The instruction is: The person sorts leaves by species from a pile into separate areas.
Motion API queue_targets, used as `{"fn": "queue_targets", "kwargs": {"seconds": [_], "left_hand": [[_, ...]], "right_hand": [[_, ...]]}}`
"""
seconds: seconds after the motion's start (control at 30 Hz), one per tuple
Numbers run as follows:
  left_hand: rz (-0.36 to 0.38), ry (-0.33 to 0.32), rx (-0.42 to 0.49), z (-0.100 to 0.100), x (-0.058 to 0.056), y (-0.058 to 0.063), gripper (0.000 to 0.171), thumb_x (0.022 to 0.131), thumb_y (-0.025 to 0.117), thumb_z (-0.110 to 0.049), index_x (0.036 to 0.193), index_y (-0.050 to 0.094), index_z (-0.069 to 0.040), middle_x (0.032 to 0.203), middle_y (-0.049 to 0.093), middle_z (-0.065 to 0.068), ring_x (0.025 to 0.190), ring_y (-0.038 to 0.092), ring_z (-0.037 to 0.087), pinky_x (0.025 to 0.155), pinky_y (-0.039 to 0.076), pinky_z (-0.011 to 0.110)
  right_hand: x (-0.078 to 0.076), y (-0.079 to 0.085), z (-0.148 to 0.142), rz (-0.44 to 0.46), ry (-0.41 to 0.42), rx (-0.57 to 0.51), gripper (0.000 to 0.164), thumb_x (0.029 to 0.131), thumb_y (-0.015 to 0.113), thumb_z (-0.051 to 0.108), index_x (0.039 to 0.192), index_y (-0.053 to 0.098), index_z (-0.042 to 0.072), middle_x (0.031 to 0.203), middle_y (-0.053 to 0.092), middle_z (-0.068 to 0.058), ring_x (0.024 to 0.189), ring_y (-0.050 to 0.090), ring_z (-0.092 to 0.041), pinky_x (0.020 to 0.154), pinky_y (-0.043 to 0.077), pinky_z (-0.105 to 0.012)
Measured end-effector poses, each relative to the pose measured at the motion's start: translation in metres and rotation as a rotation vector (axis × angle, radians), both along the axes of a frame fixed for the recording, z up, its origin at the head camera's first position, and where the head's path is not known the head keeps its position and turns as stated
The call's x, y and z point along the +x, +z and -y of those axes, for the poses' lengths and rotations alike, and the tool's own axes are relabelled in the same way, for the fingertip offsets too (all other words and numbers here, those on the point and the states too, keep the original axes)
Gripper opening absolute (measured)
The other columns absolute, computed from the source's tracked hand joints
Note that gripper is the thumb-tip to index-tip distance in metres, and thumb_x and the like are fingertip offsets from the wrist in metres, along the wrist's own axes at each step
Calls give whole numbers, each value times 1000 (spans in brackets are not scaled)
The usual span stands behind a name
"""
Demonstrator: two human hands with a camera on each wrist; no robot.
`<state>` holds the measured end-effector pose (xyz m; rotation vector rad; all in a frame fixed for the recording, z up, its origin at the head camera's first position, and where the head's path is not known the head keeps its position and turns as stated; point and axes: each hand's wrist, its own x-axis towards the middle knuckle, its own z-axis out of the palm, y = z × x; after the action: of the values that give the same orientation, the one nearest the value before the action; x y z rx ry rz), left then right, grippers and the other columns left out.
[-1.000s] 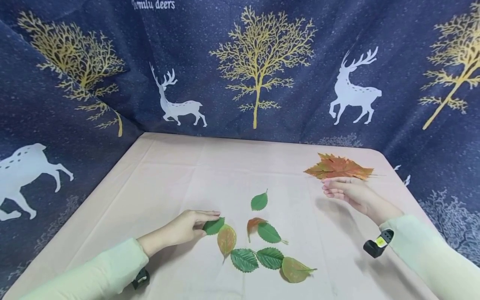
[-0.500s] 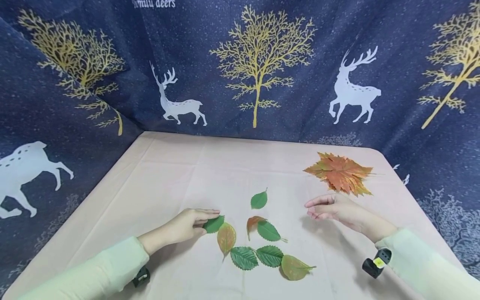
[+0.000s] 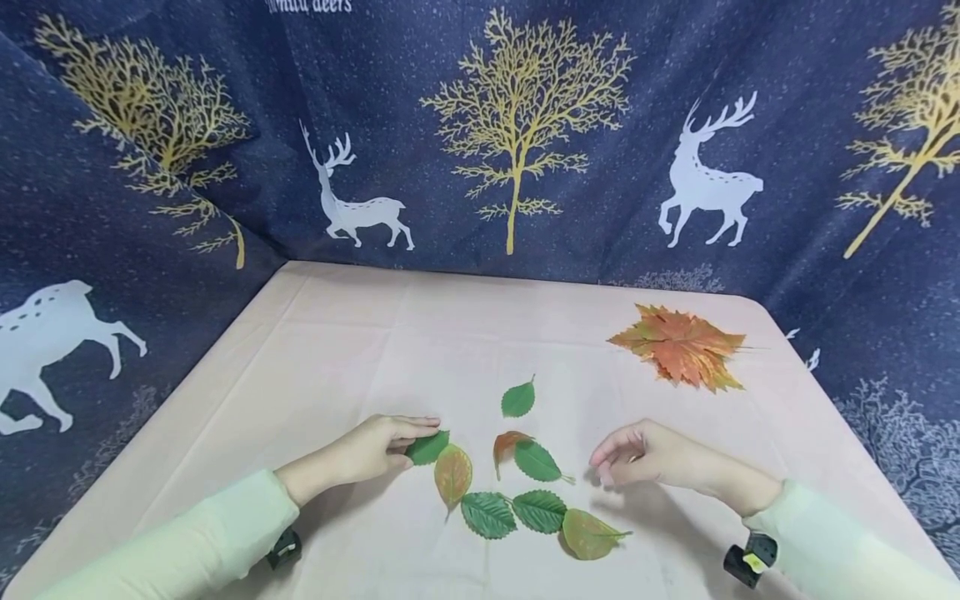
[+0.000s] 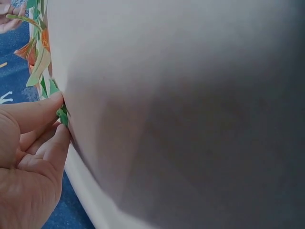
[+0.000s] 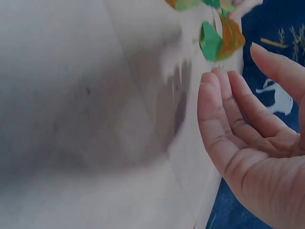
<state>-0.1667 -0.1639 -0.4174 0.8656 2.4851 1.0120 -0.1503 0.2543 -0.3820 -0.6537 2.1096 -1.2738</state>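
My left hand rests at the left end of a group of leaves, thumb and fingers pinching a green leaf at its edge. The left wrist view shows that green leaf between the fingertips. Beside it lies a yellow-orange leaf, then two dark green leaves and a yellowish leaf. Right of the group's middle, my right hand hovers over the cloth, fingers loosely bent and holding nothing. Nearest to it is a green leaf overlapping a curled reddish leaf.
A pile of orange maple leaves lies at the back right. One single green leaf sits above the group. The pale cloth-covered table is backed by a dark blue curtain printed with deer and trees.
My right hand has moved away from the maple leaf pile, leftward and toward the near side, uncovering more of the pile. My left hand stays at the green leaf.
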Motion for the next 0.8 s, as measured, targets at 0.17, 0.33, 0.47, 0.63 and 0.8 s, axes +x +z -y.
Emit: {"fn": "queue_targets", "kwargs": {"seconds": [0.17, 0.33, 0.47, 0.63, 0.8], "left_hand": [[-7, -4, -5, 0, 0, 1, 53, 82, 66, 9, 134, 55, 3, 147, 47, 14, 130, 50, 36, 102, 51, 34], [-21, -14, -8, 0, 0, 1, 53, 82, 66, 9, 133, 55, 3, 146, 48, 15, 129, 50, 36, 102, 51, 34], [-23, -14, -13, 0, 1, 1, 52, 83, 66, 9, 133, 55, 3, 146, 48, 15, 129, 50, 35, 102, 51, 33], [-30, -16, -16, -1, 2, 4, 52, 83, 66, 9, 133, 54, 4, 146, 48, 16, 129, 50, 36, 102, 51, 34], [-43, -20, -25, -2, 3, 6, 53, 82, 66, 9, 133, 55, 4, 145, 48, 16, 129, 50, 36, 102, 51, 34]], "right_hand": [[11, -1, 10, -12, 72, -20, 30, 84, 71, 11, 106, 66, -8, 98, 70, -26, 82, 65, -7, 75, 57, -20], [21, -6, 16, 15, 170, -97, 30, 82, 73, 9, 108, 66, -6, 94, 65, -31, 84, 63, -8, 77, 57, -22], [26, -7, 19, 53, 214, -137, 32, 80, 76, 8, 106, 64, -8, 91, 59, -36, 84, 60, -8, 76, 57, -20], [29, -8, 21, 43, 231, -120, 30, 77, 78, 9, 99, 66, -7, 82, 58, -34, 76, 57, 0, 66, 57, -17], [30, -13, 21, 24, 236, -109, 23, 77, 76, 6, 93, 67, -6, 79, 63, -29, 70, 57, 3, 60, 55, -14]]}}
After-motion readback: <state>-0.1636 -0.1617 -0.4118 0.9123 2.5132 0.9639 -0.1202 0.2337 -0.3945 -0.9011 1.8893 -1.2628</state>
